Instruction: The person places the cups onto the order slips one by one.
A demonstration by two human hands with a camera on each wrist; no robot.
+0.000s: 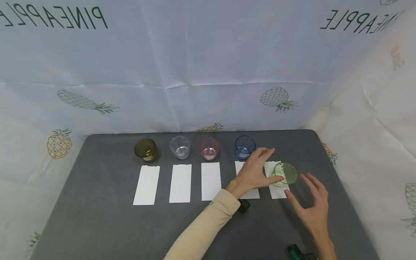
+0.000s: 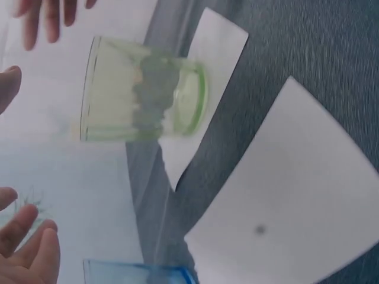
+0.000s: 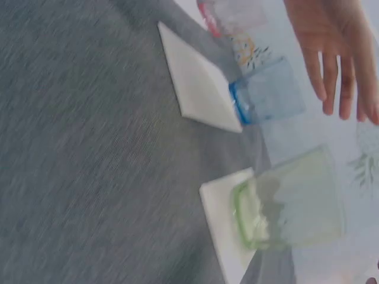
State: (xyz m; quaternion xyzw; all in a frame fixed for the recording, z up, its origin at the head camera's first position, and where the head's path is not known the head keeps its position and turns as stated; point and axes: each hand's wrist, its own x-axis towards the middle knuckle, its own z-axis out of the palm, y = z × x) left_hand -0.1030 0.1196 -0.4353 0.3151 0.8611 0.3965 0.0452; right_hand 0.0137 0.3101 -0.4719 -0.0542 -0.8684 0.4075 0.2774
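Note:
A green glass (image 1: pixel 289 172) stands upright on the rightmost white paper strip (image 1: pixel 277 193). My left hand (image 1: pixel 251 173) is to the left of it, fingers spread; the thumb overlaps the rim in the head view. On the other side my right hand (image 1: pixel 312 207) has its thumb and fingers parted. In the left wrist view the green glass (image 2: pixel 142 89) shows a gap to the fingers (image 2: pixel 35 236). The right wrist view has the left hand (image 3: pixel 334 47) beyond the green glass (image 3: pixel 290 201). A blue glass (image 1: pixel 243 146) stands behind my left hand.
Along the back of the grey table (image 1: pixel 104 187) stand a brown glass (image 1: pixel 146 148), a clear glass (image 1: pixel 180 146) and a red-rimmed glass (image 1: pixel 209 147). White paper strips (image 1: pixel 147 186) lie in a row before them. A pineapple-print cloth (image 1: pixel 195 65) hangs behind.

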